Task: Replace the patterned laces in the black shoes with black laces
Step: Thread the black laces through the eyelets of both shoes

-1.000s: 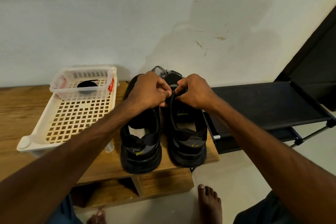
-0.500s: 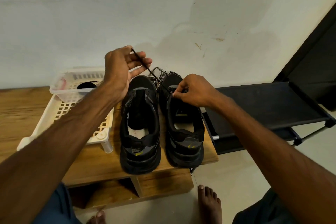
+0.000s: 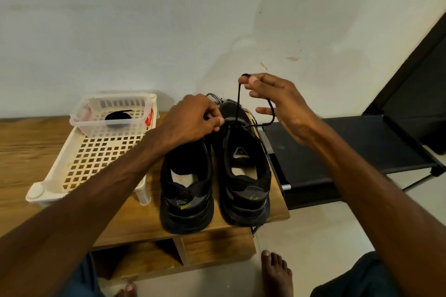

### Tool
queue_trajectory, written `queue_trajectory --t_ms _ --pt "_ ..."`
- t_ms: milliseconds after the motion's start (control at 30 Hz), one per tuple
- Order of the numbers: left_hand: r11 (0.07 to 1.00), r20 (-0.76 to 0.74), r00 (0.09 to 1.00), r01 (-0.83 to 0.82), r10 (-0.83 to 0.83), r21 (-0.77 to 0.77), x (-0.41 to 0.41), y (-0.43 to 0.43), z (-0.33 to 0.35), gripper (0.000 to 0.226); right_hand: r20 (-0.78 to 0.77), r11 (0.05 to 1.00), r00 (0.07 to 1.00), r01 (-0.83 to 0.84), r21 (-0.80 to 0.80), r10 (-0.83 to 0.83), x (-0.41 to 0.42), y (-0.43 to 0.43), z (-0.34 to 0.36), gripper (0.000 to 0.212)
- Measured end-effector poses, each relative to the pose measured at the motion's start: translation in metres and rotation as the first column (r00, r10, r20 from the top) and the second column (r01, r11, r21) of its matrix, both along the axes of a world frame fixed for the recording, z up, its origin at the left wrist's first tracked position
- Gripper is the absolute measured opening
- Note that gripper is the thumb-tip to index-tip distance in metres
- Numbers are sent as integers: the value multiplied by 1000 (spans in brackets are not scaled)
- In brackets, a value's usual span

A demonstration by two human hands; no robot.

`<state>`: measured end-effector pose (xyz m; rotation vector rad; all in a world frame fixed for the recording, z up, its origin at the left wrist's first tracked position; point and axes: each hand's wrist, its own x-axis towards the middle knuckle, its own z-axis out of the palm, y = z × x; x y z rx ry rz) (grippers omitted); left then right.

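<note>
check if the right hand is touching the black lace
Touching. The head view shows the right hand pinching the black lace between thumb and fingertip, held above the right shoe.

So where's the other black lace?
In the head view, the spare lace lies coiled in the clear tub at the far end of the white tray, left of the shoes.

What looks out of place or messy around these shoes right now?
Nothing is spilled or damaged. The patterned laces lie in a loose heap behind the right shoe, by the wall. That shoe sits close to the right edge of the table. The wall has a darker patch and small marks.
</note>
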<state>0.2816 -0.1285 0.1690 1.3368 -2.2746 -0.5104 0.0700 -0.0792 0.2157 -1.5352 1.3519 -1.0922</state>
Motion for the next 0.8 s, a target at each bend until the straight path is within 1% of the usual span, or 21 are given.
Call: queue_trajectory --t_ms 67,100,133,167,200,233,267,300,333,367,400,433,467,500,533,567,600,633,667,733,800 --pt "999 -111 993 -45 44 -5 5 -1 7 13 -77 1000 997 -18 3 18 5 0 -5 34" --pt "998 -216 974 -63 66 17 8 -1 11 16 -134 1000 991 -26 -11 25 6 -1 -7 36" --pt "995 -356 930 -70 92 73 10 -1 18 18 -208 999 978 -31 -38 22 7 -2 -9 37" --pt "987 -504 854 -58 127 151 12 -2 25 20 -288 998 958 -30 -63 11 6 -3 -12 37" --pt "973 -649 742 -23 171 230 16 -3 32 20 -364 996 932 -25 -82 -7 5 -3 -14 35" --pt "955 -786 579 39 219 295 20 -5 38 19 -426 995 904 -17 -97 -27 4 -2 -15 32" --pt "931 -888 370 127 275 341 26 -7 42 17 -467 994 883 0 -113 -53 3 -3 -17 29" --pt "907 -929 173 218 328 361 31 -8 45 16 -490 991 868 21 -132 -84 2 -3 -19 26" --pt "885 -925 60 274 375 376 34 -10 45 15 -506 987 855 43 -152 -115 0 -3 -20 23" --pt "869 -915 66 293 399 400 35 -10 45 16 -523 984 840 61 -168 -142 -1 -3 -20 19" --pt "864 -903 176 264 393 428 33 -11 42 17 -542 980 824 77 -182 -165 -2 -2 -20 15" --pt "877 -869 351 206 348 434 28 -9 39 19 -563 978 806 91 -190 -184 -3 -2 -20 11" --pt "908 -784 560 124 269 400 22 -6 34 18 -578 976 792 102 -190 -195 -4 -1 -20 8" --pt "948 -641 748 55 168 313 17 -4 28 16 -589 979 786 106 -172 -189 -4 0 -20 6" --pt "979 -448 891 21 73 200 11 -1 20 12 -597 986 786 101 -132 -160 -4 1 -19 6" --pt "993 -226 974 22 4 115 6 3 13 12 -611 993 783 89 -77 -117 -5 3 -19 10" --pt "997 -26 999 26 -24 69 1 8 6 18 -629 997 775 78 -16 -71 -4 5 -20 15" --pt "999 94 995 15 -20 47 -4 13 2 22 -636 996 771 75 38 -34 -4 7 -20 19" --pt "999 146 989 -18 13 33 -7 16 0 23 -625 994 780 78 78 -12 -3 8 -21 21" --pt "998 131 989 -67 67 -7 -9 19 1 15 -583 988 813 92 127 -1 -1 9 -20 23" --pt "994 105 989 -99 102 -41 -9 17 4 4 -567 982 824 109 153 -3 0 9 -19 26"
